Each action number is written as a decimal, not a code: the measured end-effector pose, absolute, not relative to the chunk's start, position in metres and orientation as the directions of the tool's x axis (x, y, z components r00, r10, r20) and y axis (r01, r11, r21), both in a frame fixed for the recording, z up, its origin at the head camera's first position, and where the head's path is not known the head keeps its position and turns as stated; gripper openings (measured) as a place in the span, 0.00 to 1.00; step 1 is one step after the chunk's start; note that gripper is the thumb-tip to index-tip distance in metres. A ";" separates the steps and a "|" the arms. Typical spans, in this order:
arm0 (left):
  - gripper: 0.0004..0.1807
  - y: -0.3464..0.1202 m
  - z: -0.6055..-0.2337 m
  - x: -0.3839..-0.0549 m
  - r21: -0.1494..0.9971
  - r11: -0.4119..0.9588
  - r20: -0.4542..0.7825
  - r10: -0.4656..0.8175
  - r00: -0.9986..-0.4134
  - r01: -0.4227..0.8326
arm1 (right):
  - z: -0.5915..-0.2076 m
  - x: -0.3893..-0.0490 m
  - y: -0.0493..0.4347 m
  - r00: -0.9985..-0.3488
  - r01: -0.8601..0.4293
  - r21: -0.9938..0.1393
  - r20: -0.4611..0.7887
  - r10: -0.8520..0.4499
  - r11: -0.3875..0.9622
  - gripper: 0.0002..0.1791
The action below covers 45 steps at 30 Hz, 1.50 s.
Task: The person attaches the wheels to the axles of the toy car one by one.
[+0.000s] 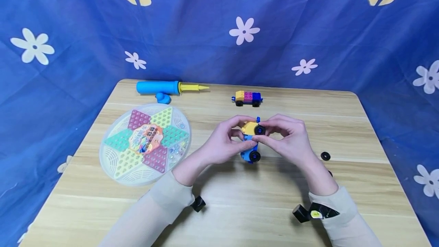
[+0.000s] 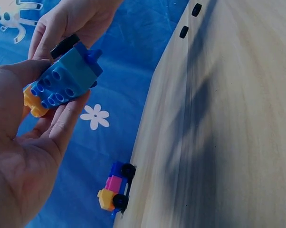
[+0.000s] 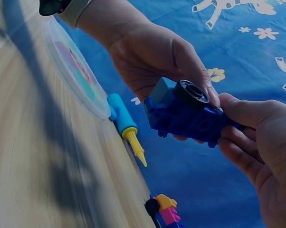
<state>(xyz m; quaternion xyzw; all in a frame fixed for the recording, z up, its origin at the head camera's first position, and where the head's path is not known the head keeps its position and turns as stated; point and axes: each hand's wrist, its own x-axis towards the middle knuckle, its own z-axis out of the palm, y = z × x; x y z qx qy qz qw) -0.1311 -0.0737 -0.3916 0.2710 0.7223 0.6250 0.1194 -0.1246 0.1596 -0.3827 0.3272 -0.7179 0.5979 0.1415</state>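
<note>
Both hands hold a block car point(image 1: 251, 140) just above the desk point(image 1: 240, 209). Left hand point(image 1: 221, 146) grips its blue body, fingers curled; right hand point(image 1: 286, 136) pinches a wheel point(image 1: 259, 130) on it. Second car point(image 1: 247, 98) sits beyond the hands; loose wheel point(image 1: 325, 156) right of them.

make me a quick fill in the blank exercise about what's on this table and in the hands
1. Both hands hold a toy car built of blue and ____ bricks.
2. The round checkers board lies to the ____ of the left hand.
3. The air pump at the far edge has a blue body and a ____ nozzle.
4. A loose black ____ lies on the table beside the right hand.

Missing words: yellow; left; yellow; wheel
</note>
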 end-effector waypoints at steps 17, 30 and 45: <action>0.37 -0.079 -0.393 -0.129 0.962 0.150 0.123 0.505 -0.855 0.227 | -0.382 -0.125 0.167 -0.756 -0.638 -0.759 0.586 -0.291 0.131 0.24; 0.25 -0.084 -0.392 -0.131 0.847 0.359 0.189 0.484 -0.855 0.391 | -0.384 -0.126 0.169 -0.796 -0.559 -0.779 0.409 -0.446 0.283 0.31; 0.24 -0.082 -0.381 -0.129 0.632 0.549 0.297 0.479 -0.826 0.546 | -0.387 -0.131 0.166 -0.718 -0.663 -0.683 0.466 -0.517 0.305 0.27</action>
